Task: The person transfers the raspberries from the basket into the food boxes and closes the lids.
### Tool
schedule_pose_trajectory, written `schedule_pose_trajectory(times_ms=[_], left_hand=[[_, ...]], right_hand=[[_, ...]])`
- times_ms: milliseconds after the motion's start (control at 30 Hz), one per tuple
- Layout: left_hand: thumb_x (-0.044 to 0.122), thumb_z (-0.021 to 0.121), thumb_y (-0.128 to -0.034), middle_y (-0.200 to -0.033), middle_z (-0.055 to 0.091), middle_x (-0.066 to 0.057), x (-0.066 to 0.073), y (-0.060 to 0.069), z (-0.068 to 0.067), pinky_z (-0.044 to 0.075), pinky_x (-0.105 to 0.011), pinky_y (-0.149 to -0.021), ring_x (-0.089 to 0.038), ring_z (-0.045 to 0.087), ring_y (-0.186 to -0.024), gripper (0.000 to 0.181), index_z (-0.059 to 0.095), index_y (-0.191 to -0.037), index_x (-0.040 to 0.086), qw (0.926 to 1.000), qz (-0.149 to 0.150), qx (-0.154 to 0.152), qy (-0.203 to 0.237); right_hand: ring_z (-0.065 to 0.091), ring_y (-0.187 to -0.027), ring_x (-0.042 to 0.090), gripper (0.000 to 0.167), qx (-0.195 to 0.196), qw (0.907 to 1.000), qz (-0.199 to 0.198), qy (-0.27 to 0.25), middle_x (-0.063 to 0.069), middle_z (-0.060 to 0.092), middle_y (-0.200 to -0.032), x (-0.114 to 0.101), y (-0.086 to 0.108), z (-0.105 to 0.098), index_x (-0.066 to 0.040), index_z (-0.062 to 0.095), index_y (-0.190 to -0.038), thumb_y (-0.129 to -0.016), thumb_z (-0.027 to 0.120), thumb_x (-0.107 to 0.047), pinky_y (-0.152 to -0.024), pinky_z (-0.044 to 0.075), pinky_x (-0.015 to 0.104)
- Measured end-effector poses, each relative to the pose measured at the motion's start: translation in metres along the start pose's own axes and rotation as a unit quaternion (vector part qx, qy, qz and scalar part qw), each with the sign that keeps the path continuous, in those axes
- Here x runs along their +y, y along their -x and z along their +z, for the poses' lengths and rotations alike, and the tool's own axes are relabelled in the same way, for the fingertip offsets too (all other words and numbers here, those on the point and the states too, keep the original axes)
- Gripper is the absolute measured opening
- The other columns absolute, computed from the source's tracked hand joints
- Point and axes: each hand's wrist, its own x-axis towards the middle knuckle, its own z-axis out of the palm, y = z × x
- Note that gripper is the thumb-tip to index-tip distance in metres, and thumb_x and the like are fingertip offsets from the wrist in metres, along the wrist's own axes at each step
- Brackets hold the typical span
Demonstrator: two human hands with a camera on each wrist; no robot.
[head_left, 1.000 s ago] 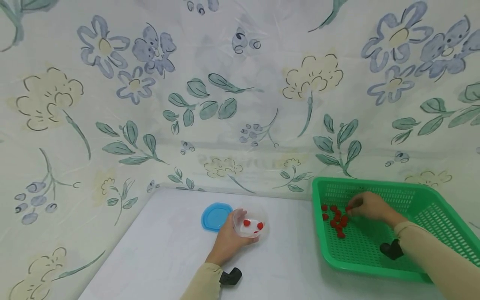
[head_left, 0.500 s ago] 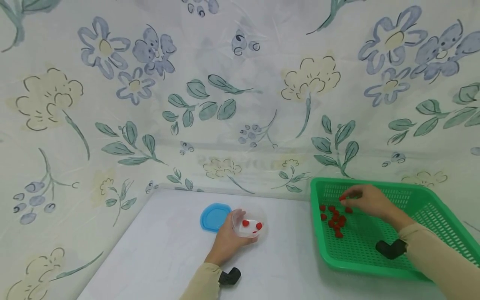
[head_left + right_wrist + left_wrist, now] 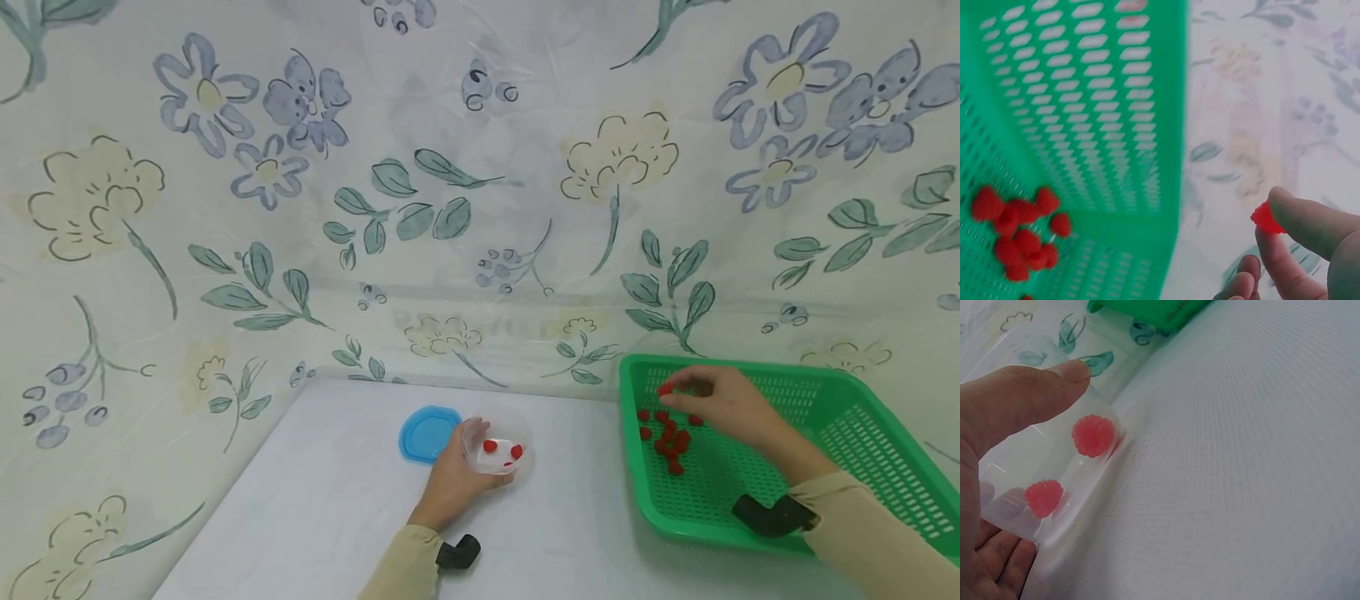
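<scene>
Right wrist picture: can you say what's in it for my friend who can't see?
The right hand pinches one red raspberry. At the picture's left, a green slotted basket holds more raspberries, and a pale flowery backdrop shows behind.

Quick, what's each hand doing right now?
Left hand: closed around the clear cup, which has red berries inside.
Right hand: pinching a single red berry between thumb and finger.
</scene>
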Motion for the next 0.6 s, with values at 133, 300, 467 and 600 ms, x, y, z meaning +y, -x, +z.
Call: schedule_pose_trajectory(times_ms=[133,300,467,600], left_hand=[[0.036,0.093,-0.0703,-0.145,0.055,-0.003,0.000,0.000,-0.001,0.035,-0.058,-0.112,-0.030,0.043,-0.139,0.095,0.041,-0.146,0.012,1.0000,0.000,-0.002,-0.001],[0.035,0.093,-0.0707,-0.145,0.055,-0.003,-0.001,0.000,-0.001,0.035,-0.058,-0.112,-0.030,0.043,-0.139,0.094,0.041,-0.146,0.012,1.0000,0.000,-0.003,0.000],[0.035,0.093,-0.0704,-0.145,0.055,-0.003,-0.001,0.000,-0.001,0.036,-0.058,-0.112,-0.030,0.043,-0.139,0.094,0.041,-0.146,0.012,1.0000,-0.002,-0.004,0.005],[0.035,0.093,-0.0700,-0.144,0.055,-0.003,-0.002,-0.001,0.001,0.036,-0.058,-0.112,-0.030,0.043,-0.139,0.094,0.042,-0.145,0.012,1.0000,-0.002,-0.003,0.000]], right_hand=[[0.062,-0.093,0.021,0.040,0.017,0.9998,-0.002,0.008,0.010,0.068,-0.112,-0.012,0.005,0.008,-0.006,0.069,-0.119,-0.093,0.073,-0.036,-0.069,0.052,0.034],[0.058,-0.093,0.022,0.038,0.032,0.9994,-0.005,0.011,0.006,0.067,-0.104,-0.026,0.010,0.019,-0.008,0.071,-0.117,-0.092,0.074,-0.036,-0.065,0.049,0.035],[0.058,-0.080,0.023,0.037,0.039,0.9989,-0.002,-0.027,0.008,0.066,-0.097,-0.038,0.016,0.031,-0.006,0.069,-0.117,-0.092,0.074,-0.033,-0.059,0.049,0.035],[0.057,-0.062,0.024,0.037,0.042,0.9971,0.003,-0.063,0.008,0.064,-0.085,-0.045,0.019,0.039,-0.006,0.067,-0.119,-0.092,0.075,-0.030,-0.051,0.047,0.034]])
